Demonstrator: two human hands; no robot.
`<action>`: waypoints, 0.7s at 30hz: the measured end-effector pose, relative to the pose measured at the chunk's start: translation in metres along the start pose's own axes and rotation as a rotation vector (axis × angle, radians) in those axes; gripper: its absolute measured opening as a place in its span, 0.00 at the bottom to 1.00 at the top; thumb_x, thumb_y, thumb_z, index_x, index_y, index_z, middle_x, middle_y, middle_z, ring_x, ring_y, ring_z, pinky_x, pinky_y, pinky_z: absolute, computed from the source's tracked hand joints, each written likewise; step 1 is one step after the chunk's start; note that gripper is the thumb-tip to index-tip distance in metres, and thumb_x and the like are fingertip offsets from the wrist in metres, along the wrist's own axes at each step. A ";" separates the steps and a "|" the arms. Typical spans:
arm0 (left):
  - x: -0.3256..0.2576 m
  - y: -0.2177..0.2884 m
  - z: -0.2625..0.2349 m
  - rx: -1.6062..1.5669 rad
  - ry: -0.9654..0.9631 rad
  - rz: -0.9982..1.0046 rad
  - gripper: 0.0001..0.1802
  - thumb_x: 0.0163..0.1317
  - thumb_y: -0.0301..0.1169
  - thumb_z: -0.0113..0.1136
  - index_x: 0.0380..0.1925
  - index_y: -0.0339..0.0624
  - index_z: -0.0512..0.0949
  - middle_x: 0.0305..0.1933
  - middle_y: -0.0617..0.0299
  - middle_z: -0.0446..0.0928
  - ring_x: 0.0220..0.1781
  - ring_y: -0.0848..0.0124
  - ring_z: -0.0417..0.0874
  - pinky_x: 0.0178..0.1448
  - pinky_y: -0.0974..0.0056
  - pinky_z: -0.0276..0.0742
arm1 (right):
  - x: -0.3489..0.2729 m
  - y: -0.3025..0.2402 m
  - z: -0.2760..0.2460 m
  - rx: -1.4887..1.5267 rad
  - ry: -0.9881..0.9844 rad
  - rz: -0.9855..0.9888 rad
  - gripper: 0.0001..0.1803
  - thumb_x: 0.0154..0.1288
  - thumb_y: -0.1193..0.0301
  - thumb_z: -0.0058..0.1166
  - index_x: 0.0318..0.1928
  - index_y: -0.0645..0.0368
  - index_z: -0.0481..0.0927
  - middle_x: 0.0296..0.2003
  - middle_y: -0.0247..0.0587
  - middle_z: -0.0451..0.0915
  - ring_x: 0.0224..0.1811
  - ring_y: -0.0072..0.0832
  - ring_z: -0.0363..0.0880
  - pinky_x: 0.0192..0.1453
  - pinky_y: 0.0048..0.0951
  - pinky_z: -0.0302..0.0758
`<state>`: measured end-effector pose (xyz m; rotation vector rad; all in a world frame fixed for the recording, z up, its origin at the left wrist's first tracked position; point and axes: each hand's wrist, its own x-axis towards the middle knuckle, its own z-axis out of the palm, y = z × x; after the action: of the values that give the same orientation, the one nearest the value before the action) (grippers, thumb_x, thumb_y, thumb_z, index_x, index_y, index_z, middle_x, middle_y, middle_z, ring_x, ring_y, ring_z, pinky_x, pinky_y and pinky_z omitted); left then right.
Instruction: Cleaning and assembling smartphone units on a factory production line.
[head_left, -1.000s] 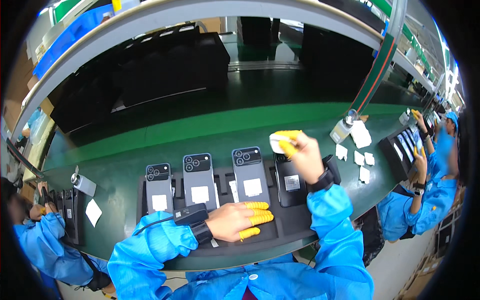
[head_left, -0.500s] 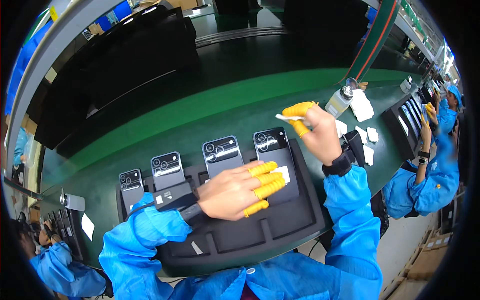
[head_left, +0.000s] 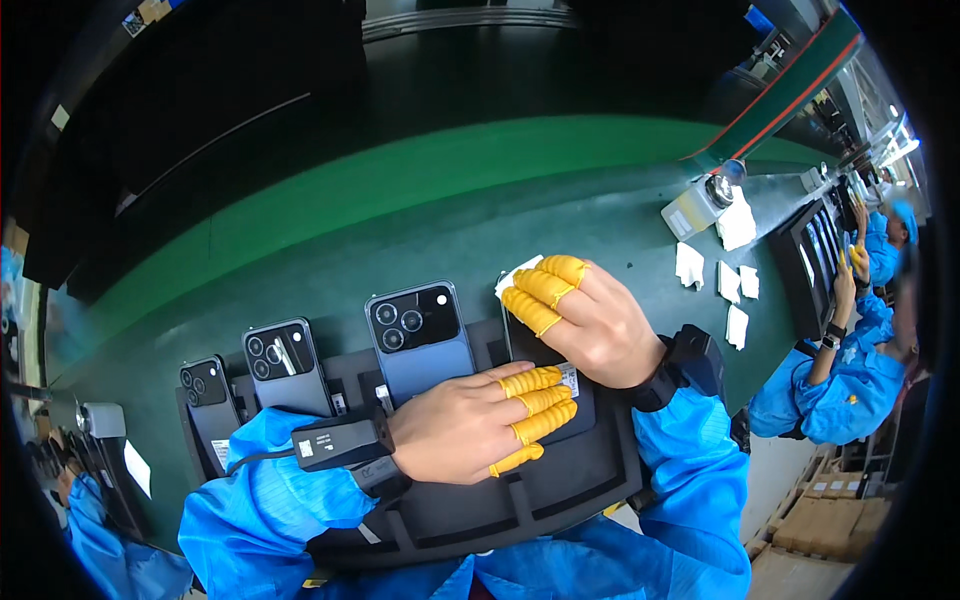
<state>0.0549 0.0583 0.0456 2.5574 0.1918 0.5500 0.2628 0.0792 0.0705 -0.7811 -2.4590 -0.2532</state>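
A smooth, dark, rectangular phone (head_left: 527, 345), likely stiff, slippery and best held by its edges, lies under my slightly spread left hand (head_left: 478, 424), my right hand (head_left: 592, 322), fingers together, holding a white cloth wipe (head_left: 512, 279) just beyond.

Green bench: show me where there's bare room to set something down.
Bare: the broad stretch of bench between the bright green strip and the phones; a narrow patch between the white sheet and the tray. Crowded: around the bottle and white pieces, and the tray's right end, beneath left hand and right hand.
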 end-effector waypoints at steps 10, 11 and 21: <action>0.000 0.000 0.000 0.058 0.043 -0.003 0.23 0.62 0.40 0.60 0.56 0.44 0.76 0.58 0.58 0.77 0.61 0.64 0.77 0.71 0.59 0.68 | -0.001 -0.007 -0.008 -0.007 -0.053 0.071 0.21 0.39 0.76 0.58 0.41 0.68 0.82 0.39 0.46 0.78 0.42 0.39 0.78 0.47 0.34 0.78; 0.001 0.000 0.001 0.056 0.044 -0.005 0.23 0.62 0.40 0.61 0.56 0.44 0.76 0.58 0.58 0.77 0.61 0.64 0.77 0.71 0.60 0.68 | -0.001 -0.007 -0.007 -0.028 -0.036 0.062 0.22 0.39 0.75 0.57 0.40 0.68 0.82 0.39 0.46 0.78 0.42 0.38 0.78 0.47 0.34 0.78; -0.001 0.001 0.000 0.045 0.056 -0.023 0.23 0.62 0.39 0.61 0.56 0.45 0.77 0.57 0.58 0.77 0.61 0.62 0.77 0.70 0.61 0.69 | -0.002 -0.015 -0.009 -0.039 -0.084 0.111 0.20 0.39 0.74 0.56 0.39 0.68 0.82 0.37 0.46 0.79 0.40 0.39 0.78 0.45 0.35 0.78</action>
<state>0.0542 0.0573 0.0458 2.5816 0.2561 0.6158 0.2594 0.0627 0.0769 -0.9590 -2.4856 -0.2312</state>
